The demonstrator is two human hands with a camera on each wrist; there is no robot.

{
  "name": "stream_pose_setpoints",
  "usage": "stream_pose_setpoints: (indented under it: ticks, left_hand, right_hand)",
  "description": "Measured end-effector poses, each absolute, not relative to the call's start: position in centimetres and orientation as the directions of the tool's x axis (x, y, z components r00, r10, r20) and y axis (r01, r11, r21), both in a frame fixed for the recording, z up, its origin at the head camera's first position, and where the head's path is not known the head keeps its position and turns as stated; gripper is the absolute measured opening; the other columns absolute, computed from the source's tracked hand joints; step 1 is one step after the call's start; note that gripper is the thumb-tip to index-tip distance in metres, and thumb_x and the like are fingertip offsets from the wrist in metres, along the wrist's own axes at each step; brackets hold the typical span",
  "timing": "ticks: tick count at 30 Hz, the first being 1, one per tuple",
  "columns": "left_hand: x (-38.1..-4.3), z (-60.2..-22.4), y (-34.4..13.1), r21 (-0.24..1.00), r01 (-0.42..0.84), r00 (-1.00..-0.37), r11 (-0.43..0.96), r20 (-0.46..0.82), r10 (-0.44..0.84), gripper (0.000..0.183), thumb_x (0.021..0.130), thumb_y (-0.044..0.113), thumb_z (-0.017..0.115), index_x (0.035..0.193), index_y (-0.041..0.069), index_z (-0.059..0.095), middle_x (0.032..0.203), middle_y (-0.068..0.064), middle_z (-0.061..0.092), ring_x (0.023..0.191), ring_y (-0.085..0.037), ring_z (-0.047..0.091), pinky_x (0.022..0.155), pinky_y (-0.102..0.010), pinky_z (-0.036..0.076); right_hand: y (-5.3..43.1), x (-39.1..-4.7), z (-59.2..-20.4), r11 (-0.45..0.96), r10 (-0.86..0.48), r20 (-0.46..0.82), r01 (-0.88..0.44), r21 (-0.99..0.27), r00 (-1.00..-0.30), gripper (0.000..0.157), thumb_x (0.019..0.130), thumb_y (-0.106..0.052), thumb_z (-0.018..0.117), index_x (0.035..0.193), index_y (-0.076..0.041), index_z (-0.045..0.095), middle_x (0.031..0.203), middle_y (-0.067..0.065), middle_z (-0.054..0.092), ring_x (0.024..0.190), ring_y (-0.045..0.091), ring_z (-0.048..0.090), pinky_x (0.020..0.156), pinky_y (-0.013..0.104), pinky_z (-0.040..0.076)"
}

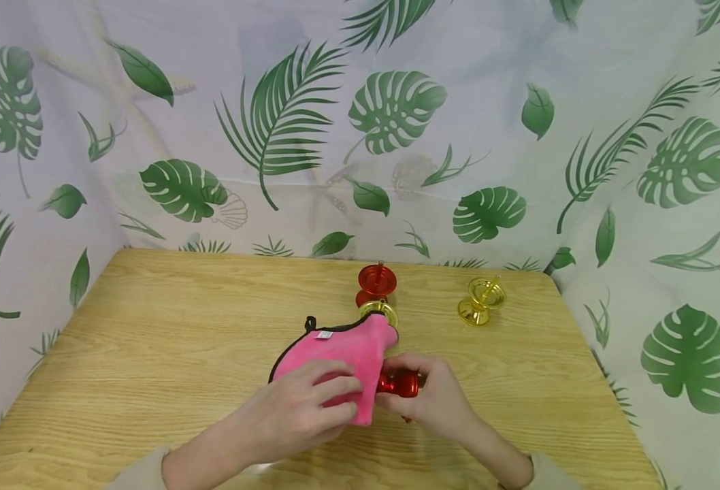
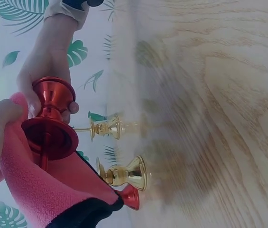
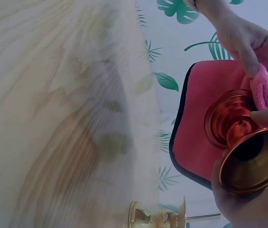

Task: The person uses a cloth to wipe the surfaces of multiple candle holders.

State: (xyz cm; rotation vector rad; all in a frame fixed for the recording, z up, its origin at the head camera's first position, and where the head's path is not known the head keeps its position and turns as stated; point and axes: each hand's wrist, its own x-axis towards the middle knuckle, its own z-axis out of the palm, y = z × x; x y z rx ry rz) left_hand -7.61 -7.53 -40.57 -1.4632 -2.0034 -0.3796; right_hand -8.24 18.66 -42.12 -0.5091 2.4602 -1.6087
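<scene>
My right hand [image 1: 436, 401] grips a shiny red candle holder [image 1: 399, 384] by its waist and base, tilted on its side above the table. In the right wrist view its hollow, gold-toned base [image 3: 250, 164] faces the camera. A thin spike rises from its dish, seen in the left wrist view. A pink cloth [image 1: 341, 347] with black edging hangs from my left hand [image 1: 299, 412], whose thumb and fingers pinch its folded edge. The cloth lies around the dish side of the holder. From the head view, the dish is hidden behind the cloth.
Behind the cloth, a second red candle holder [image 1: 377, 282] stands at the back of the wooden table [image 1: 182, 327]. A gold one [image 1: 390, 309] is partly covered by the cloth. Another gold candle holder [image 1: 481, 301] stands to the right. Leaf-patterned curtains [image 1: 311, 136] enclose the table.
</scene>
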Motion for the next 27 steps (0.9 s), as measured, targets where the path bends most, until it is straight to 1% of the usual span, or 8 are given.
stream_pose_setpoints:
  ticks: [3, 7, 11, 16, 19, 21, 24, 27]
  left_hand:
    - [-7.7, -40.7, -7.4, -0.101, 0.933, -0.204, 0.344, 0.64, 0.741, 0.03, 0.074, 0.015, 0.091, 0.089, 0.019, 0.066, 0.112, 0.004, 0.073, 0.111, -0.015, 0.066, 0.098, -0.024, 0.06]
    - [-8.0, -40.8, -7.3, -0.065, 0.933, -0.228, 0.355, 0.658, 0.718, 0.03, 0.072, 0.016, 0.094, 0.091, 0.019, 0.07, 0.112, 0.004, 0.073, 0.11, -0.015, 0.066, 0.096, -0.026, 0.061]
    - [-8.3, -40.7, -7.1, 0.012, 0.932, -0.281, 0.362, 0.656, 0.701, 0.032, 0.073, 0.016, 0.094, 0.098, 0.018, 0.074, 0.113, 0.002, 0.073, 0.11, -0.016, 0.067, 0.096, -0.027, 0.061]
    - [-8.4, -40.4, -7.3, 0.135, 0.923, -0.36, 0.36, 0.628, 0.69, 0.029, 0.079, 0.012, 0.091, 0.102, 0.017, 0.074, 0.114, 0.001, 0.075, 0.11, -0.016, 0.069, 0.097, -0.022, 0.061]
    - [-8.6, -40.4, -7.5, 0.194, 0.916, -0.391, 0.351, 0.625, 0.676, 0.027, 0.08, 0.01, 0.09, 0.102, 0.015, 0.074, 0.113, 0.001, 0.076, 0.108, -0.015, 0.071, 0.096, -0.021, 0.061]
    - [-8.7, -40.5, -7.6, 0.219, 0.914, -0.399, 0.342, 0.634, 0.662, 0.027, 0.081, 0.009, 0.09, 0.102, 0.013, 0.074, 0.112, 0.0, 0.076, 0.105, -0.014, 0.072, 0.096, -0.021, 0.061]
    - [-8.9, -40.6, -7.8, 0.245, 0.91, -0.41, 0.335, 0.649, 0.641, 0.027, 0.082, 0.008, 0.089, 0.104, 0.01, 0.073, 0.11, -0.001, 0.077, 0.101, -0.013, 0.074, 0.093, -0.02, 0.062]
    - [-9.1, -40.5, -8.1, 0.286, 0.897, -0.439, 0.337, 0.657, 0.612, 0.029, 0.082, 0.004, 0.088, 0.106, 0.008, 0.072, 0.107, -0.002, 0.077, 0.096, -0.013, 0.076, 0.089, -0.02, 0.063]
  right_hand:
    - [18.7, -8.1, -42.4, 0.366, -0.386, 0.13, -0.281, -0.887, -0.913, 0.03, 0.083, -0.006, 0.086, 0.112, -0.004, 0.077, 0.106, 0.014, 0.079, 0.088, 0.004, 0.07, 0.073, 0.026, 0.064]
    - [18.8, -7.9, -42.8, 0.403, -0.407, 0.273, -0.44, -0.803, -0.871, 0.032, 0.08, -0.004, 0.089, 0.109, -0.011, 0.078, 0.103, 0.006, 0.079, 0.091, 0.004, 0.068, 0.074, 0.025, 0.063]
    - [18.8, -7.7, -42.9, 0.421, -0.425, 0.365, -0.537, -0.73, -0.829, 0.035, 0.076, -0.002, 0.089, 0.108, -0.013, 0.078, 0.103, 0.003, 0.079, 0.092, 0.006, 0.068, 0.075, 0.024, 0.062]
    - [18.9, -7.6, -43.1, 0.391, -0.47, 0.453, -0.639, -0.662, -0.758, 0.043, 0.073, 0.001, 0.089, 0.111, -0.014, 0.077, 0.104, 0.001, 0.076, 0.095, 0.01, 0.067, 0.078, 0.024, 0.062]
    - [19.0, -7.7, -43.2, 0.365, -0.507, 0.486, -0.688, -0.627, -0.712, 0.046, 0.073, 0.001, 0.089, 0.114, -0.015, 0.076, 0.104, 0.0, 0.075, 0.095, 0.012, 0.066, 0.079, 0.023, 0.061]
    - [19.0, -7.7, -43.3, 0.358, -0.529, 0.487, -0.703, -0.614, -0.695, 0.046, 0.075, 0.0, 0.089, 0.116, -0.015, 0.075, 0.104, -0.001, 0.074, 0.095, 0.011, 0.065, 0.079, 0.023, 0.06]
    - [18.9, -7.7, -43.5, 0.355, -0.551, 0.472, -0.704, -0.615, -0.689, 0.044, 0.078, -0.004, 0.089, 0.118, -0.015, 0.075, 0.104, -0.002, 0.073, 0.096, 0.011, 0.065, 0.081, 0.024, 0.06]
    - [18.9, -7.7, -43.5, 0.359, -0.559, 0.453, -0.695, -0.623, -0.695, 0.04, 0.081, -0.008, 0.089, 0.119, -0.015, 0.076, 0.103, -0.003, 0.073, 0.097, 0.011, 0.065, 0.083, 0.025, 0.059]
